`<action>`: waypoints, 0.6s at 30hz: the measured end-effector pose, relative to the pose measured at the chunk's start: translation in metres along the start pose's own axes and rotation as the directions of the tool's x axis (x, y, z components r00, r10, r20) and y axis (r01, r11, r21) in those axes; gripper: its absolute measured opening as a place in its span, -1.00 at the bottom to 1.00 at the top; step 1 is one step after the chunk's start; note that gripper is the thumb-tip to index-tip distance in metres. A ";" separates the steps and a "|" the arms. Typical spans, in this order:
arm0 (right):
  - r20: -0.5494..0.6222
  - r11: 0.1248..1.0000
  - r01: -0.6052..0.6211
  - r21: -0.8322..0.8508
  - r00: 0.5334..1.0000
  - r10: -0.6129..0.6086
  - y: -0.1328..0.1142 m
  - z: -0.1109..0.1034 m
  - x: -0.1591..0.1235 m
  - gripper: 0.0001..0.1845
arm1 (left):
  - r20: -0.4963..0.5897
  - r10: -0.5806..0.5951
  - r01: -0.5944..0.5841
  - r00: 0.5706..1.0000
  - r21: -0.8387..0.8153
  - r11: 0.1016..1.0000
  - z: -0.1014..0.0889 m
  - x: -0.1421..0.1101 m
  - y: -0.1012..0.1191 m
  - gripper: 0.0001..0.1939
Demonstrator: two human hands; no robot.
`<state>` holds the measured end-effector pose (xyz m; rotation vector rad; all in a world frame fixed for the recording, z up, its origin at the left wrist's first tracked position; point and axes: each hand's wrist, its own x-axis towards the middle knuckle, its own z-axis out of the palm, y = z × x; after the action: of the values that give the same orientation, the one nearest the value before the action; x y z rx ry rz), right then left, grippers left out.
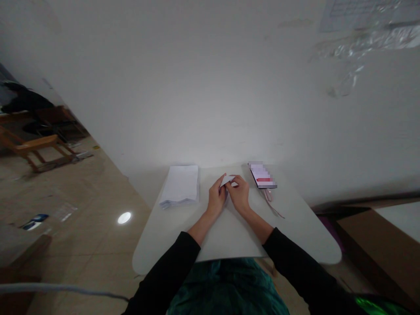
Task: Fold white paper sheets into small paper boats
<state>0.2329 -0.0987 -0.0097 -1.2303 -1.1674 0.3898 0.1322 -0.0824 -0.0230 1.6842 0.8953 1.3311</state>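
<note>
Between my two hands, above the middle of the white table, is a small piece of folded white paper. My left hand is closed on its left side, thumb and fingers pinching it. On the other side my right hand also grips the paper, its fingers bent over the edge. The paper's lower part is hidden by my fingers. To the left of my hands lies a stack of white paper sheets. A phone with a lit, blurred screen rests to the right, a pinkish strap trailing from it.
The white table stands against a pale wall. Brown cardboard is close by its right side. Across the tiled floor at left are a wooden chair and a person in dark clothes. A grey cable crosses the lower left.
</note>
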 end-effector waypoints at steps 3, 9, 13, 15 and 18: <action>-0.050 0.998 -0.062 0.020 0.997 0.063 0.000 0.002 0.001 -0.88 | 0.011 0.011 -0.011 1.000 0.021 1.000 0.002 -0.002 0.003 -0.48; -0.130 0.972 -0.157 0.173 0.975 0.181 0.016 0.013 -0.003 -0.86 | 0.022 0.104 -0.106 0.994 0.117 0.987 0.000 -0.002 0.002 -0.42; -0.177 0.947 -0.217 0.237 0.949 0.262 0.020 0.018 -0.006 -0.81 | 0.067 0.124 -0.133 0.990 0.157 0.979 0.001 -0.002 -0.002 -0.43; -0.193 0.944 -0.225 0.242 0.942 0.274 0.018 0.018 -0.006 -0.80 | 0.069 0.126 -0.135 0.990 0.159 0.978 0.001 -0.002 -0.004 -0.44; -0.195 0.939 -0.245 0.240 0.936 0.294 0.012 0.017 -0.007 -0.83 | 0.047 0.128 -0.134 0.991 0.149 0.980 0.001 -0.003 -0.003 -0.45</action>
<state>0.2199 -0.0913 -0.0256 -1.2139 -0.7391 0.5494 0.1321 -0.0838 -0.0273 1.9081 0.8966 1.3415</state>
